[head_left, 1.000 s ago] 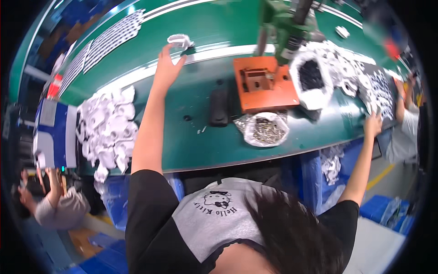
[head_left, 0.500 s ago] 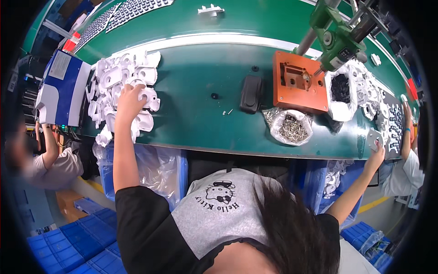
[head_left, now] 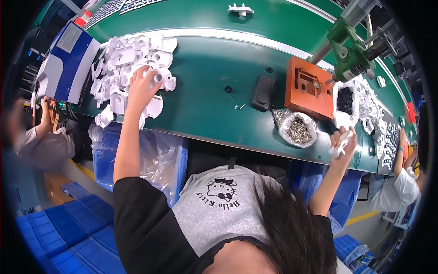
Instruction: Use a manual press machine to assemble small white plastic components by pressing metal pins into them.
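Observation:
On the left side of the bench, my left hand (head_left: 143, 86) reaches into a heap of white plastic shells (head_left: 125, 55). Its fingers curl round a white plastic part with a round opening (head_left: 157, 78) at the heap's right side. My right hand (head_left: 345, 147) is raised over the bench's front edge at the right, its fingers closed on a small white plastic part (head_left: 338, 149). Just left of that hand sits a clear bag of small metal pins or screws (head_left: 299, 130). Behind it stands a white bag of black pieces (head_left: 345, 101).
An orange fixture block (head_left: 299, 100) sits under a green press (head_left: 349, 50). A black oblong case (head_left: 263, 93) lies beside it. A blue and white machine (head_left: 68, 64) stands at far left. Blue bins (head_left: 182, 173) hang below the edge. Co-workers sit at both sides.
My right hand has moved left from the bench's right end toward the bag of metal pieces, holding a white part. My left hand stays at the heap, its fingers now round a part. The view has shifted.

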Demonstrator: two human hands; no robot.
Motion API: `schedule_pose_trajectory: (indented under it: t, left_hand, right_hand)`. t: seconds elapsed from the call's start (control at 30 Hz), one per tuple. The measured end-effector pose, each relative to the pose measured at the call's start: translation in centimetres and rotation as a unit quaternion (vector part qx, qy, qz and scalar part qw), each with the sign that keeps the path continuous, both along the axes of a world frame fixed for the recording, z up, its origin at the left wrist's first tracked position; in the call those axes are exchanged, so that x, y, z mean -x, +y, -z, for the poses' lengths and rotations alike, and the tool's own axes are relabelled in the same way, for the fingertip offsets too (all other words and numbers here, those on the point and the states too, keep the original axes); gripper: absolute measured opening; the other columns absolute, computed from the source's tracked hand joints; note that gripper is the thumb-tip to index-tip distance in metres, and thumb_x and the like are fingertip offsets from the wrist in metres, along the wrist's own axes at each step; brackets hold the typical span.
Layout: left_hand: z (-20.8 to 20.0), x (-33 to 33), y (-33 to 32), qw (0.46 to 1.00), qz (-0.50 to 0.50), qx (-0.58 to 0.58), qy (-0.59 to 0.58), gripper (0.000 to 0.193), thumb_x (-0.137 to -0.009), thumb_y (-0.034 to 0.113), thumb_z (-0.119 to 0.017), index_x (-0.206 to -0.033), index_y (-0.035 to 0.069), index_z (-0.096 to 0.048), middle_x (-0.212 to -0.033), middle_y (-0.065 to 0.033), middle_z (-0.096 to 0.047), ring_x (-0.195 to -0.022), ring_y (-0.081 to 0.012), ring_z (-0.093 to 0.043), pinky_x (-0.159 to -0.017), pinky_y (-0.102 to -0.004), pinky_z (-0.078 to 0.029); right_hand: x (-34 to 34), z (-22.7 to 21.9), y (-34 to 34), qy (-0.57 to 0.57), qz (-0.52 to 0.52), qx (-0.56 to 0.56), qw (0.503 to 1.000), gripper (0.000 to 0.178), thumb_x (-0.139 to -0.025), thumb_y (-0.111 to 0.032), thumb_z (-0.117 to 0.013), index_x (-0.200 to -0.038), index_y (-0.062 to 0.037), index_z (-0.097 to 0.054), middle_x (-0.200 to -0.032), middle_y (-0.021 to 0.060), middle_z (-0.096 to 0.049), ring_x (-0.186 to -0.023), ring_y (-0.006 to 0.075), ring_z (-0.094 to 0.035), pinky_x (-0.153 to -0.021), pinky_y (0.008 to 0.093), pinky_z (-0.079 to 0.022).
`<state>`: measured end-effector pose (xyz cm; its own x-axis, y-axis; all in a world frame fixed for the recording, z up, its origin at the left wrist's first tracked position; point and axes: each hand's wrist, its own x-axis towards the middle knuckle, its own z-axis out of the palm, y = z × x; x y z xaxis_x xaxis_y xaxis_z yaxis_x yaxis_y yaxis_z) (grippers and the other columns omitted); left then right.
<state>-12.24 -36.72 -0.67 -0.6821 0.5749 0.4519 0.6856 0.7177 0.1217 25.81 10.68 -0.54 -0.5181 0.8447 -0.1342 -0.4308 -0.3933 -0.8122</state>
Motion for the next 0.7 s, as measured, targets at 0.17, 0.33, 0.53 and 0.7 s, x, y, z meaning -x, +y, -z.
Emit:
schedule_pose_trajectory:
  t: [0.17, 0.33, 0.53, 0.7]
  left_hand:
    - [-1.2, 0.1, 3.2, 0.982, -0.042, -0.159, 0.096, 0.029, -0.084, 0.028, -0.065, -0.099, 0.003, -0.062, -0.113, -0.0143, -0.054, -0.107, -0.0301, -0.049, -0.093, -0.0426, -0.035]
    - [-4.0, -6.2, 12.6, 0.893, 0.074, -0.405, -0.181, 0.03, -0.094, 0.027, -0.048, -0.09, -0.001, -0.055, -0.077, -0.0084, -0.054, -0.071, -0.0162, -0.05, -0.064, -0.0294, -0.041]
    - [-4.6, -18.0, 20.6, 0.701, 0.271, -0.43, -0.501, 0.027, -0.099, 0.029, -0.041, -0.098, 0.003, -0.049, -0.072, -0.0004, -0.052, -0.062, -0.0051, -0.046, -0.056, -0.0219, -0.04]
    - [-4.8, -20.0, 21.8, 0.611, 0.246, -0.508, -0.556, 0.025, -0.1, 0.025, -0.04, -0.104, 0.003, -0.048, -0.08, -0.0027, -0.055, -0.069, -0.0047, -0.05, -0.062, -0.0201, -0.042]
  right_hand:
    - [3.7, -0.7, -3.3, 0.081, -0.215, -0.154, 0.961, 0.044, -0.082, -0.028, -0.065, -0.116, -0.0085, -0.046, -0.106, 0.0118, -0.049, -0.07, 0.0167, -0.049, -0.057, 0.027, -0.045]
    - [9.2, -4.2, -10.5, 0.077, -0.22, -0.323, 0.917, 0.07, -0.074, -0.023, -0.071, -0.128, -0.0067, -0.03, -0.138, 0.0223, -0.036, -0.123, 0.0397, -0.045, -0.096, 0.0476, -0.045]
    - [13.5, -5.8, -15.0, 0.125, -0.222, -0.34, 0.905, 0.065, -0.073, -0.013, -0.072, -0.126, -0.0047, -0.036, -0.136, 0.0196, -0.04, -0.122, 0.0306, -0.046, -0.099, 0.0407, -0.04]
    - [12.7, -4.8, -14.8, 0.068, -0.282, -0.28, 0.915, 0.048, -0.078, -0.012, -0.067, -0.117, -0.0043, -0.041, -0.112, 0.0113, -0.058, -0.103, 0.0163, -0.057, -0.089, 0.0301, -0.045]
